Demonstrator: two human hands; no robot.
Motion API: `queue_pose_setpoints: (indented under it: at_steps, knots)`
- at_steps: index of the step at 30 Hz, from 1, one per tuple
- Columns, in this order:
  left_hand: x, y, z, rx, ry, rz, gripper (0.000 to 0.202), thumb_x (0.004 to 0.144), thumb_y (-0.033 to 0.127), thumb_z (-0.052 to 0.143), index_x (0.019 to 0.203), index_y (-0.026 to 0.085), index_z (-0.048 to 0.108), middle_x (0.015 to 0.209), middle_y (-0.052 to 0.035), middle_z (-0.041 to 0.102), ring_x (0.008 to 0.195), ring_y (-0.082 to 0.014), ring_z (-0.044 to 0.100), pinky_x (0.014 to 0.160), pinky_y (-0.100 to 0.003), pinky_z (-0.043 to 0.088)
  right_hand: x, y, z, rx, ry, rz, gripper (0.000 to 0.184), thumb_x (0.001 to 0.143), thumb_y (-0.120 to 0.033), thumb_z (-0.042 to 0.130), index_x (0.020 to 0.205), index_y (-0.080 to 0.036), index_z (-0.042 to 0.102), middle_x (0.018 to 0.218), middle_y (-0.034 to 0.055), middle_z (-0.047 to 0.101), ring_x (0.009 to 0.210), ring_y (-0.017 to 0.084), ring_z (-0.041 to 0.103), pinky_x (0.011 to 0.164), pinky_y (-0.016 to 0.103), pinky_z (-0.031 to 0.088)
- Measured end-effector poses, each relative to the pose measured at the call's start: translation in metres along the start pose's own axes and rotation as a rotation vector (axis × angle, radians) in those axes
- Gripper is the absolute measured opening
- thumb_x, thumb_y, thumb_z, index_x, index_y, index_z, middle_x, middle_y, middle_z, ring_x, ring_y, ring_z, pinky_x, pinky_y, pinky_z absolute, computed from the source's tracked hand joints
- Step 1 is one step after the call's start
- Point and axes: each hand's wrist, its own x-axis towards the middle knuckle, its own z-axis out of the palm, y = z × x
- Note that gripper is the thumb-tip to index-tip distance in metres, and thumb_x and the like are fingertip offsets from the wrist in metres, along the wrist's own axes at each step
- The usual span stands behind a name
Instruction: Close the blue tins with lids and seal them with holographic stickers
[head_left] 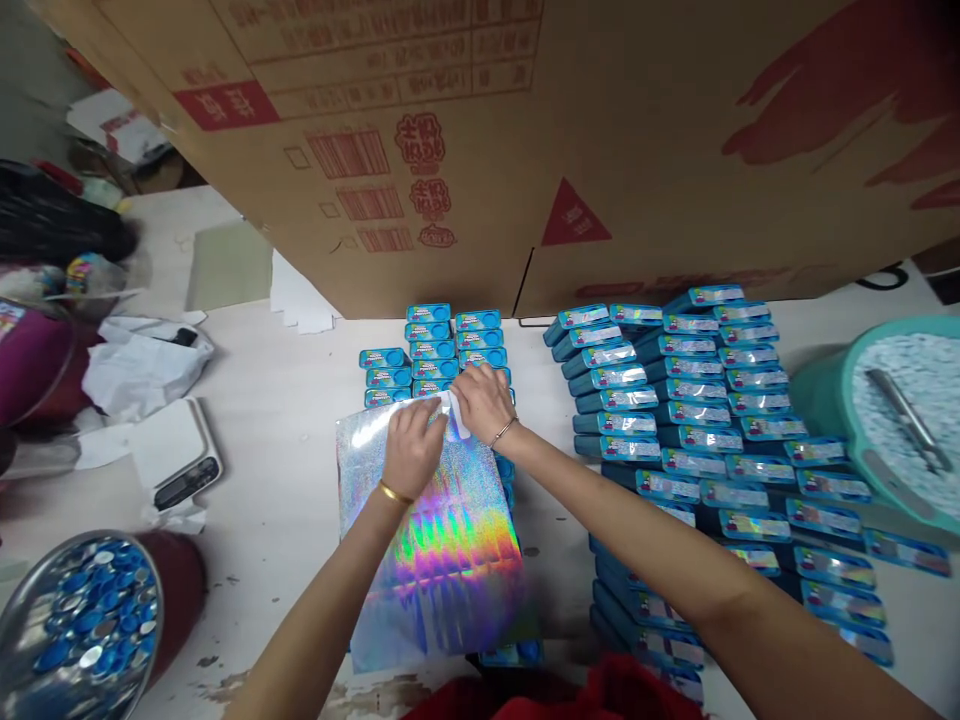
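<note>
A shiny rainbow holographic sheet (442, 560) lies over some of the small blue boxes (429, 330) in the middle of the table. My left hand (411, 445), with a gold bangle at the wrist, is closed on the sheet near its top edge. Just right of it, my right hand (484, 405) has its fingers pinched at a small white-backed sticker strip (456, 415) by the same edge. Part of the strip is hidden under the fingers. Behind the hands, more blue boxes stand in short columns.
Many blue boxes (686, 410) with shiny labels stand in rows at right. Beyond the table stands a large cardboard carton (637, 150). A teal tub (832, 390) holds pale granules and metal tongs (907, 420). At left are a white scale (180, 450) and a bowl of blue gems (154, 600).
</note>
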Motion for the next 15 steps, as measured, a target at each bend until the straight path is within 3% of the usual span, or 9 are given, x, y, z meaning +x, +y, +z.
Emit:
queue_pose_setpoints:
  at_steps: [4, 6, 8, 11, 13, 15]
  knots:
    - [-0.023, 0.027, -0.033, -0.167, 0.007, -0.087, 0.012, 0.090, 0.017, 0.051, 0.093, 0.020, 0.061, 0.093, -0.0061, 0.069, 0.087, -0.0185, 0.060, 0.081, -0.036, 0.038, 0.002, 0.003, 0.008, -0.006, -0.023, -0.050, 0.026, 0.098, -0.025, 0.041, 0.093, -0.017, 0.066, 0.102, 0.0125, 0.062, 0.098, 0.027, 0.046, 0.081, 0.038, 0.031]
    - [-0.025, 0.035, -0.049, -0.313, 0.101, -0.248, 0.004, 0.088, 0.019, 0.056, 0.087, 0.020, 0.060, 0.084, -0.0027, 0.067, 0.080, -0.0162, 0.060, 0.081, -0.035, 0.039, 0.001, 0.005, 0.007, 0.055, -0.002, -0.062, 0.025, 0.098, -0.025, 0.043, 0.100, -0.017, 0.066, 0.106, 0.0130, 0.062, 0.101, 0.027, 0.046, 0.084, 0.039, 0.032]
    - [-0.017, 0.038, -0.060, -0.510, 0.265, -0.498, 0.005, 0.084, 0.023, 0.062, 0.084, 0.020, 0.058, 0.082, -0.0015, 0.064, 0.080, -0.0154, 0.060, 0.080, -0.032, 0.042, -0.005, 0.006, 0.002, 0.196, 0.096, -0.058, 0.028, 0.098, -0.030, 0.043, 0.111, -0.017, 0.064, 0.113, 0.0129, 0.061, 0.107, 0.027, 0.046, 0.089, 0.040, 0.033]
    - [0.008, 0.035, -0.059, -0.887, 0.443, -0.852, 0.018, 0.076, 0.030, 0.070, 0.081, 0.019, 0.057, 0.079, -0.0005, 0.062, 0.078, -0.0137, 0.059, 0.074, -0.027, 0.045, -0.023, 0.005, -0.012, 0.571, 0.252, -0.033, 0.040, 0.099, -0.045, 0.035, 0.114, -0.018, 0.062, 0.112, 0.0113, 0.061, 0.108, 0.025, 0.050, 0.093, 0.039, 0.036]
    - [0.025, 0.032, -0.052, -1.090, 0.482, -1.001, 0.025, 0.068, 0.033, 0.075, 0.077, 0.018, 0.057, 0.075, 0.0006, 0.061, 0.073, -0.0123, 0.058, 0.072, -0.025, 0.046, -0.035, 0.002, -0.020, 0.839, 0.265, 0.027, 0.046, 0.097, -0.053, 0.034, 0.107, -0.019, 0.063, 0.103, 0.0087, 0.063, 0.100, 0.023, 0.055, 0.089, 0.037, 0.041]
    - [0.037, 0.032, -0.044, -1.213, 0.482, -1.091, 0.031, 0.061, 0.033, 0.079, 0.074, 0.018, 0.056, 0.072, 0.0014, 0.060, 0.069, -0.0112, 0.057, 0.070, -0.025, 0.046, -0.043, -0.001, -0.024, 1.028, 0.233, 0.133, 0.041, 0.092, -0.056, 0.044, 0.096, -0.020, 0.063, 0.091, 0.0050, 0.063, 0.088, 0.020, 0.057, 0.082, 0.033, 0.043]
